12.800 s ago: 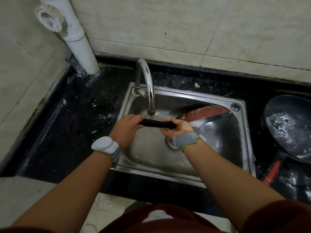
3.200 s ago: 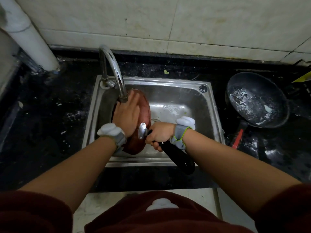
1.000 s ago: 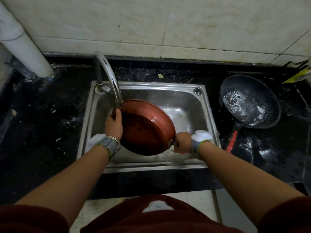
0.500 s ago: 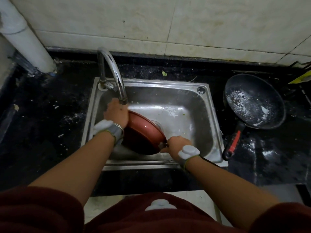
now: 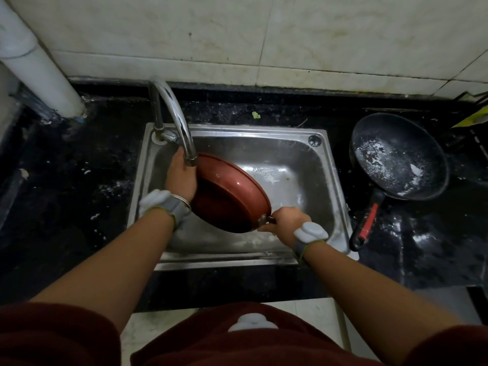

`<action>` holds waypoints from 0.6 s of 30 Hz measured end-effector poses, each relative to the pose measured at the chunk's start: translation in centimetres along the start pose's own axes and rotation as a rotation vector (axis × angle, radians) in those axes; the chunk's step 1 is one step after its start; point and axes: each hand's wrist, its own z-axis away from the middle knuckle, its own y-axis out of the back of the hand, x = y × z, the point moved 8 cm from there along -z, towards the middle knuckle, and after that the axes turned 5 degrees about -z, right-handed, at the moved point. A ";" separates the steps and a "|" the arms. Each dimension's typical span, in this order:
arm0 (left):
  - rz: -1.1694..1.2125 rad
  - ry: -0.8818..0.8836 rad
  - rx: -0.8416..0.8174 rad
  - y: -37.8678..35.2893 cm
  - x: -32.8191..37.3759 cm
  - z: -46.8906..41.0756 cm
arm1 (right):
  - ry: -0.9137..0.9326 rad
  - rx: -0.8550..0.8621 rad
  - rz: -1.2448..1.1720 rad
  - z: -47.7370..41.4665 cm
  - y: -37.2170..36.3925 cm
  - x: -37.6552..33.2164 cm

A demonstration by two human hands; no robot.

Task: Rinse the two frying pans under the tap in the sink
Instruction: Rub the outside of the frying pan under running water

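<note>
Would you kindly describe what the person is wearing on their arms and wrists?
Both forearms are bare, with dark red sleeves pushed up near the elbows. The left wrist carries a grey band with a white device and thin metal bangles; the right wrist has a similar green-edged grey band and white device.

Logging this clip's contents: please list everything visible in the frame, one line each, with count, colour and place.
red frying pan: 1, red, tilted in sink under tap
black frying pan: 1, black with white residue, red-and-black handle, counter right of sink
sink: 1, steel, centre
tap: 1, chrome, sink's back-left corner
pipe: 1, white, back left
counter: 1, black, speckled
wall tiles: off-white, behind
left hand: on pan's rim
right hand: grips pan's handle
</note>
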 end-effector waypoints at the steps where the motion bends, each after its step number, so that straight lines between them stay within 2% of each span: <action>1: 0.079 0.131 -0.021 0.0 -1.5 -0.5 | -0.002 -0.003 -0.022 0.1 0.0 0.1; 3: 0.145 0.241 0.012 0.0 -2.9 -0.4 | 0.000 -0.013 -0.073 -0.1 0.0 0.1; 6: 0.125 0.251 0.184 -0.2 -1.8 1.6 | 0.014 -0.024 -0.173 -0.5 -0.1 0.2; 7: 0.067 0.207 0.202 -0.5 -1.1 2.5 | 0.018 -0.026 -0.217 -0.6 -0.2 0.3; 10: -0.175 -0.075 0.139 -1.6 1.4 4.4 | 0.030 -0.036 -0.356 -0.6 -0.5 -0.2; 12: -0.180 -0.124 0.129 -1.3 1.0 3.5 | 0.029 -0.041 -0.433 -0.5 -0.6 -0.4; 15: 0.031 0.097 0.140 0.3 -2.0 1.3 | 0.017 -0.078 -0.493 -0.1 -0.5 -0.2; 18: 0.191 0.381 0.036 0.5 -4.7 0.9 | 0.007 -0.130 -0.539 0.2 -0.6 0.2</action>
